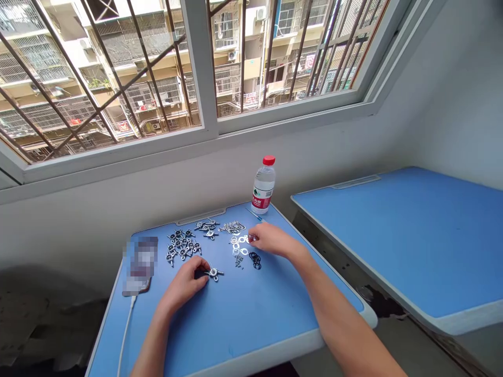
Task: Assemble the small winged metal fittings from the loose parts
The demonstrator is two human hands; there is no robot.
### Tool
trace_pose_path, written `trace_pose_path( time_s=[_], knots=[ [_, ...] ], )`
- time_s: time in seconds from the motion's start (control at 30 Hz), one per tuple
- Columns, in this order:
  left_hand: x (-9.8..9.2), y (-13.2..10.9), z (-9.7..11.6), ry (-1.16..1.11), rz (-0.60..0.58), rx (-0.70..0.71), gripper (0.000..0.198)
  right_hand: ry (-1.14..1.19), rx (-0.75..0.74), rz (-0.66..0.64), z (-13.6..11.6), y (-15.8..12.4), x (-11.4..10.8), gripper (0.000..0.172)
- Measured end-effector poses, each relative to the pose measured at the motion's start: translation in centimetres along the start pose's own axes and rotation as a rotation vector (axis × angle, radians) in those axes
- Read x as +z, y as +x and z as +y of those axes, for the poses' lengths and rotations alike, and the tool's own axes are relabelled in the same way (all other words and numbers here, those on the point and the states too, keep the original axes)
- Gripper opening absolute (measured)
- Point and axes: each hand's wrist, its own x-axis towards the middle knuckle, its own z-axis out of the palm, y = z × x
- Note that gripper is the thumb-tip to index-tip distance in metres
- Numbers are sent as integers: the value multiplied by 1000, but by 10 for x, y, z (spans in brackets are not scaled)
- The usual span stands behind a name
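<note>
My left hand rests on the blue table with thumb and fingers closed at the side of a small metal fitting, which has thin stubs and a ring-shaped eye. Over a group of flat silver eyelet plates, my right hand has its fingertips pinched together; what lies between them is too small to make out. Below those plates are tiny metal screws or pins and black rubber rings. Silver rings lie behind them. Similar metal fittings with dark round centres spread left of these, and more fittings sit farther back.
A water bottle with a red cap stands at the back right corner, beside a thin blue-handled screwdriver. On the left lies a phone with a white cable. A second blue table is on the right, across a gap.
</note>
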Motion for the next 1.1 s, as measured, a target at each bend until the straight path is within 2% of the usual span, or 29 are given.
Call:
trace_pose_path(
  time_s=[0.23,0.47,0.7,0.83,0.93,1.1],
  knots=[
    [0,0,1,1,-8,-4,16,-32,9,-119,-4,-4,-2,9],
    [0,0,0,-14,-14,-7,15,-22,25,-161,-7,0,4,13],
    [-1,-2,1,-19,-22,-11,15,80,45,-134,1,1,2,19],
    [-1,-1,2,-7,-14,-12,16,214,4,-106,-1,-1,-3,18],
    [0,-1,2,15,-7,2,15,313,-31,-59,-12,0,2,20],
    [1,-1,4,10,11,4,13,400,-106,8,-43,3,27,21]
  ],
)
